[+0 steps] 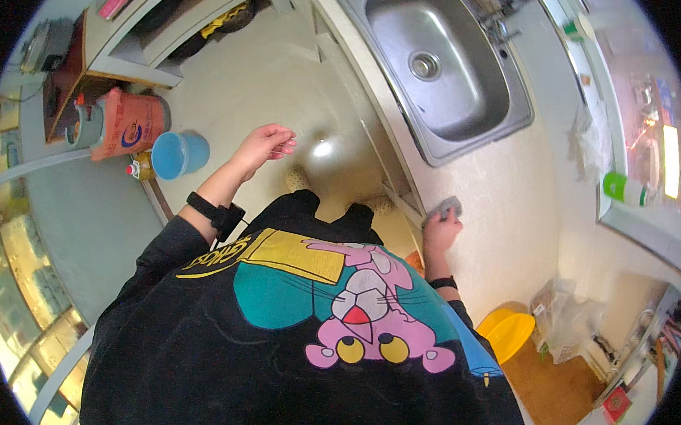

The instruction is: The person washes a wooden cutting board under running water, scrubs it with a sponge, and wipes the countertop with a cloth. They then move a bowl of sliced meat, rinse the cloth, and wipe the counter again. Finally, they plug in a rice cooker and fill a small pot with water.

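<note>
My right hand grips a crumpled grey cloth on the pale countertop, near its front edge and past the corner of the sink. The stainless steel sink has a round drain and holds no dishes. Over the floor, away from the counter, hovers my left hand. Its fingers are loosely bent and slightly apart, with nothing seen in them.
A blue bucket, an oil bottle and an orange-red bag stand on the floor at left. A yellow basin and a clear plastic bag sit beside a brown board. A green-and-white bottle lies by the window.
</note>
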### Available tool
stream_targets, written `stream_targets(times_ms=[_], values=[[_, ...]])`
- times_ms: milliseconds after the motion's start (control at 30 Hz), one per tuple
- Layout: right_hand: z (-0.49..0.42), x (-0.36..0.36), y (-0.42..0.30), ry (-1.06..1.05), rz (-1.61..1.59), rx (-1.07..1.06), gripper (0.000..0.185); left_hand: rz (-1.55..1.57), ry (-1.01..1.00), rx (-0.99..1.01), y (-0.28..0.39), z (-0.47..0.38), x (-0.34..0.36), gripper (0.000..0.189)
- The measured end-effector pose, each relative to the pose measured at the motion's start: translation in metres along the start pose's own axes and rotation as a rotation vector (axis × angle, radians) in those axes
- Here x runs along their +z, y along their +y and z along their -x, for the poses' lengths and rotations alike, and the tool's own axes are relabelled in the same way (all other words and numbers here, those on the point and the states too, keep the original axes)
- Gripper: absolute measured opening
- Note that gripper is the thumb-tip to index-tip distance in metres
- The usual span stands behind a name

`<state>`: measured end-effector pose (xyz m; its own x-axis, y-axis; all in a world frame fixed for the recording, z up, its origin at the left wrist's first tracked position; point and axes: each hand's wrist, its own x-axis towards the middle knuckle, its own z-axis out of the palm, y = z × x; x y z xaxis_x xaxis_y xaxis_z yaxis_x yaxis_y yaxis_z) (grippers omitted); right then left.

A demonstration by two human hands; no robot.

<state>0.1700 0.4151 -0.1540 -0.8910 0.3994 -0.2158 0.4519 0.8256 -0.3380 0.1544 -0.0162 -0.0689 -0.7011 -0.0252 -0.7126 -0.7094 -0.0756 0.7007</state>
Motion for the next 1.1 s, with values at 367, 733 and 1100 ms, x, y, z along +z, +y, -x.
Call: stream_targets(times_ms=[367, 733, 1100], values=[[-0.081, 0.089, -0.287, -0.107, -0.259, -0.211, 0.047, 0.186, 0.121, 0.1, 0.005, 0.021, -0.141, 0.021], [-0.113, 0.114, -0.335, -0.002, 0.3, -0.95, 0.05, 0.306, 0.192, 0.04, 0.045, -0.036, -0.177, 0.021], [-0.228, 0.131, -0.527, -0.215, 0.056, -0.927, 0.033, 0.192, 0.212, 0.045, 0.198, -0.146, -0.185, 0.023]])
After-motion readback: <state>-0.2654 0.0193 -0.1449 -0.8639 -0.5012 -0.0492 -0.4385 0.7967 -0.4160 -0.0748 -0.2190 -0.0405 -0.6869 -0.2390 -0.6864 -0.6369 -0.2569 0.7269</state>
